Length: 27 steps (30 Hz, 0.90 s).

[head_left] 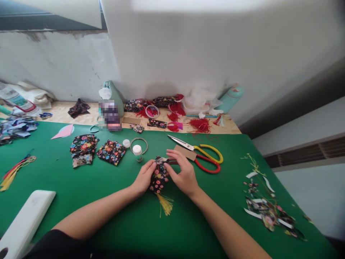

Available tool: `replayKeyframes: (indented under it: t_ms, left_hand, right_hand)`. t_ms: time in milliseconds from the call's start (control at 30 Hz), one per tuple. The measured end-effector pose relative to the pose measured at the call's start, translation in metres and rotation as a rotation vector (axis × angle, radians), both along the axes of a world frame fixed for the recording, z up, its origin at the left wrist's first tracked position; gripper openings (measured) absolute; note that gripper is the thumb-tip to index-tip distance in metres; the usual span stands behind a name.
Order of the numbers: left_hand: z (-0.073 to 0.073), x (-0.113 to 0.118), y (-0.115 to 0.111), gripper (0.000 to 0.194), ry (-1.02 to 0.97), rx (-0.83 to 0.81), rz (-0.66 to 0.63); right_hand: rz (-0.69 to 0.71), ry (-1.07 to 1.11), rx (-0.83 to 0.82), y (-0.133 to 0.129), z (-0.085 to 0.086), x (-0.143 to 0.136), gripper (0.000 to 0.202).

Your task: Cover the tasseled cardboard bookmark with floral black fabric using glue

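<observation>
With the left hand [143, 180], pinches the upper end of the flowered black cloth piece [159, 177], over the middle part of the worktop [113, 219], yellow tassel [165, 205] toward the near edge. With the right hand [184, 174], touches the same end by the thumb; cannot tell if closed on it. Just beyond, see the white-capped bottle [137, 153], then scissors [206, 154] toward the far edge.

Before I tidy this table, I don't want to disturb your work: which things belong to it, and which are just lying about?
In the work:
- floral piece and yellow tassel
- left hand, holding the piece
- right hand, at its top end
- probably scissors

Seemingly just lying about:
- turquoise bottle
- pink paper
- cuttings at right
- long white object
</observation>
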State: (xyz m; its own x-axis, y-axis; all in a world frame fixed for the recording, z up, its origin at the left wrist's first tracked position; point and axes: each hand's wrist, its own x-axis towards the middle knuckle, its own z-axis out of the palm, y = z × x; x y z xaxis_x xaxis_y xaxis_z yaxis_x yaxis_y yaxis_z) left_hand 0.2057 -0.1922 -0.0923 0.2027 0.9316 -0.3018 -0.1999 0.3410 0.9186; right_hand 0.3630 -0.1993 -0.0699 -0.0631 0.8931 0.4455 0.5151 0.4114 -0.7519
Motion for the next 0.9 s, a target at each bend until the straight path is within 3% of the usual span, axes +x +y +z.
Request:
replayKeyframes:
  t_ms: [200,400,700,900]
  left_hand:
    - [-0.008,0.0,0.0,0.039,-0.01,-0.112,0.074]
    - [-0.013,0.001,0.001,0.039,-0.022,-0.179,0.172]
    - [-0.007,0.002,0.003,0.031,-0.099,-0.28,0.251]
    - [0.004,0.002,0.003,0.037,-0.163,-0.061,0.046]
  right_hand:
    - [-0.039,-0.174,0.173,0.001,0.002,0.008,0.021]
    - [0.033,-0.303,0.317,0.002,0.001,0.009,0.02]
    - [0.106,-0.529,0.411,0.003,0.002,0.008,0.025]
    - [0.134,-0.559,0.393,0.001,0.003,0.006,0.028]
